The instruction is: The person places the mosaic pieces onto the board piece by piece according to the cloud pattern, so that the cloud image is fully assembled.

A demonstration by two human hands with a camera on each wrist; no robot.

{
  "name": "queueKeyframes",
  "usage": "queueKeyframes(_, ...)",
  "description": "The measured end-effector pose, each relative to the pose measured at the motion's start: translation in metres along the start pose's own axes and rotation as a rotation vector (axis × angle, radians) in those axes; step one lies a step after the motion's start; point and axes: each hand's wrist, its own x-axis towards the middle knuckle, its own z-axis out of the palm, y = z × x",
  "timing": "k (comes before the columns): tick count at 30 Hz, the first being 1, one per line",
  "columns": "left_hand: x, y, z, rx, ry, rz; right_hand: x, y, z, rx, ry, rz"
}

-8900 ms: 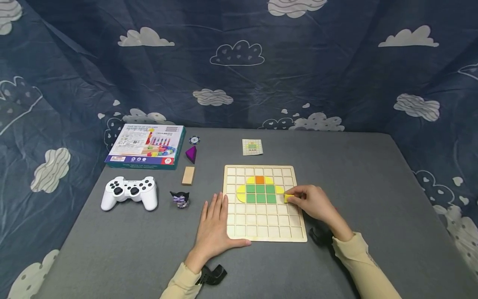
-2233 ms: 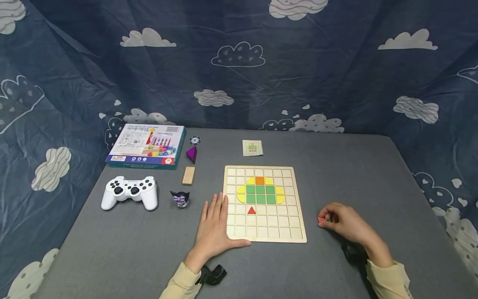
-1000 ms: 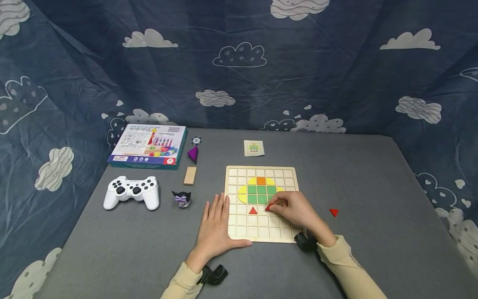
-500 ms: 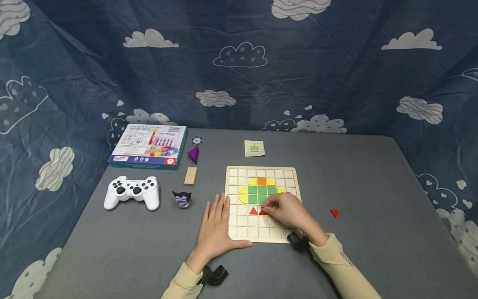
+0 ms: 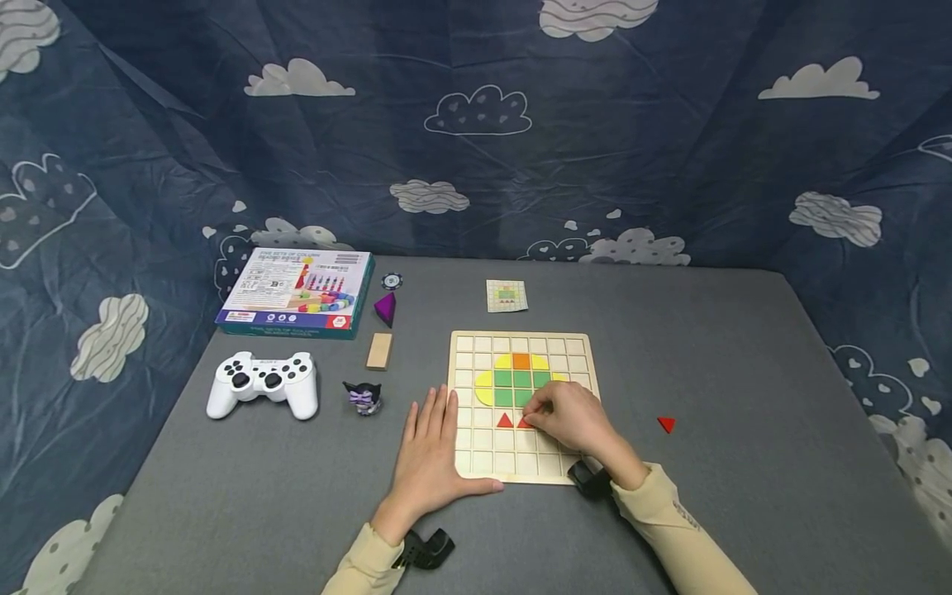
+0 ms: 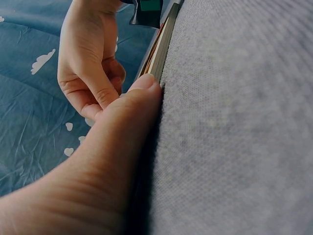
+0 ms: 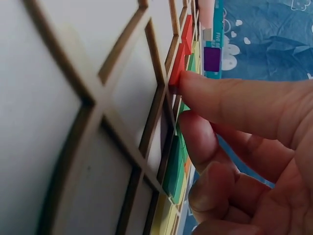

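A wooden grid board lies on the grey table, with green squares, an orange square and yellow rounded pieces set in its cells. One red triangle sits in a cell below the green ones. Just right of it, my right hand holds a second red triangle at its cell, thumb tip against the piece; the hand partly covers it in the head view. My left hand rests flat along the board's left edge, its thumb at the front edge.
A third red triangle lies on the table to the right. Behind the board is a small pattern card. To the left are a box, game controller, figurine, wooden block, purple piece and poker chip.
My right hand has brought a red triangle from the table's right side onto the board, beside the first one. In the last half second it barely moves. My left hand stays put.
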Motion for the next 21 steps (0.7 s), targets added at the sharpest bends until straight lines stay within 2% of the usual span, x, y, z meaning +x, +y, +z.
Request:
queueKeyframes(6,0.001,0.000,0.001,-0.016,-0.007,0.001,-0.008,0.009,-0.006,0.078,-0.041,-0.026)
queueKeyframes(9,0.001,0.001,0.002,-0.014,-0.012,0.002,-0.016,0.018,-0.016,0.123,-0.022,-0.031)
queueKeyframes(13,0.001,0.000,0.001,-0.006,-0.005,0.004,-0.027,0.035,-0.032,0.125,0.071,0.000)
queueKeyframes(17,0.000,0.000,0.000,0.002,0.000,0.005,-0.040,0.056,-0.047,0.066,0.181,0.059)
queueKeyframes(21,-0.001,-0.001,0.000,0.006,-0.005,0.001,-0.054,0.078,-0.057,0.011,0.256,0.101)
